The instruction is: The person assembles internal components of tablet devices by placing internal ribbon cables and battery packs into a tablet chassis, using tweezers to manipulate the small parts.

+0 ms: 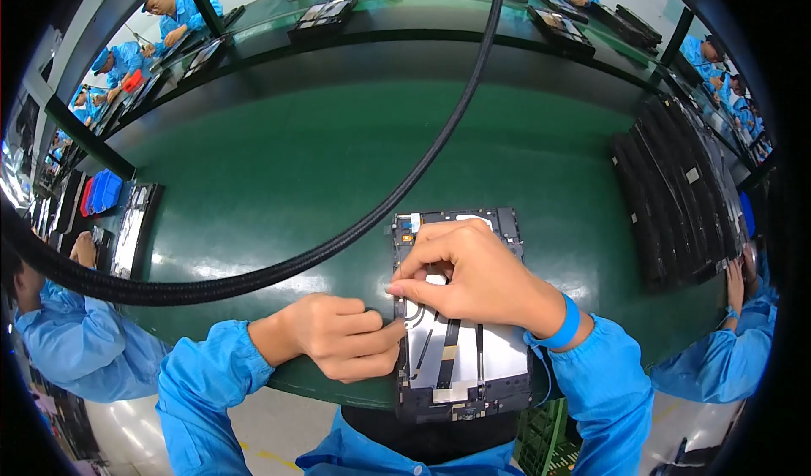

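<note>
Tablet frame [460, 366], dark rim, white-grey inside, both hands [342, 337] [473, 277] pinching its left edge

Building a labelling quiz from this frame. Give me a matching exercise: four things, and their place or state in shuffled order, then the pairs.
Things:
1. left hand
2. right hand
3. black braided cable
4. stack of dark panels

Places or states:
A. arcs across the green table
B. lies on top of the open tablet frame
C. piled at the table's right end
D. fingertips at the frame's left edge

Pairs: 1-D, 2-B, 3-A, 4-C
</note>
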Tool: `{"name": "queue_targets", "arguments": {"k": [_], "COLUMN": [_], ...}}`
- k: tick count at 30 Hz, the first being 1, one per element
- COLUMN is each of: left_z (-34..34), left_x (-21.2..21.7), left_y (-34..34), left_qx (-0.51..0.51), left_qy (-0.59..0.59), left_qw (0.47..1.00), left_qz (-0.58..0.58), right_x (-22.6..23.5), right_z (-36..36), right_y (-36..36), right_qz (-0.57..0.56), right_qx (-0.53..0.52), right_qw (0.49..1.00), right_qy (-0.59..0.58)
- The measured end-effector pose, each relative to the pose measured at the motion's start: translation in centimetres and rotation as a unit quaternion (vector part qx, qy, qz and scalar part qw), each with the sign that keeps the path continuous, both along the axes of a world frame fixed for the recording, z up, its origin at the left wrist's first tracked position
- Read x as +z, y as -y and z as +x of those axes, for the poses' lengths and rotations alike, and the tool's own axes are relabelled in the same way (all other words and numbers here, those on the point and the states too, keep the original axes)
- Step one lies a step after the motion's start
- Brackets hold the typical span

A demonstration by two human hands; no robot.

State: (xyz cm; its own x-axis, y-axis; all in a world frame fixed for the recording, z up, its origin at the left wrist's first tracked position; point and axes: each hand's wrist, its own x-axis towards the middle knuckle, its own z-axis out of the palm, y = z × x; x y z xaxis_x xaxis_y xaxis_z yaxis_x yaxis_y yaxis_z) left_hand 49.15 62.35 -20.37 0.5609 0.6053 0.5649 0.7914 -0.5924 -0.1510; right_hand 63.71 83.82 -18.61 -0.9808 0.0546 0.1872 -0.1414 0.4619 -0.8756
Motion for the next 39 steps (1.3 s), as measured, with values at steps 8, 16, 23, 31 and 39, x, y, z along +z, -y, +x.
{"name": "queue_targets", "arguments": {"k": [8,16,23,31,39], "left_z": [0.1,-0.9,-2.2,-3.1,-3.0], "left_x": [0.2,-0.7,-0.7,-1.0,-1.2], "left_y": [-0.3,-1.8,-2.9,-3.4,-2.7], "left_qx": [0.006,0.014,0.021,0.041,0.073], "left_qy": [-0.042,-0.028,-0.020,0.000,-0.010], "left_qw": [0.998,0.998,0.998,0.998,0.997], "left_qz": [0.044,0.063,0.062,0.056,0.038], "right_x": [-0.8,-1.4,-1.5,-1.7,-1.9], "right_z": [-0.1,-0.1,-0.1,-0.4,-0.6], "right_y": [-0.2,-0.2,-0.3,-0.4,-0.6], "right_qz": [-0.079,-0.131,-0.117,-0.058,-0.046], "right_qx": [-0.050,-0.072,-0.083,-0.117,-0.134], "right_qw": [0.995,0.988,0.988,0.990,0.990], "right_qy": [-0.033,-0.040,-0.056,-0.053,-0.006]}}
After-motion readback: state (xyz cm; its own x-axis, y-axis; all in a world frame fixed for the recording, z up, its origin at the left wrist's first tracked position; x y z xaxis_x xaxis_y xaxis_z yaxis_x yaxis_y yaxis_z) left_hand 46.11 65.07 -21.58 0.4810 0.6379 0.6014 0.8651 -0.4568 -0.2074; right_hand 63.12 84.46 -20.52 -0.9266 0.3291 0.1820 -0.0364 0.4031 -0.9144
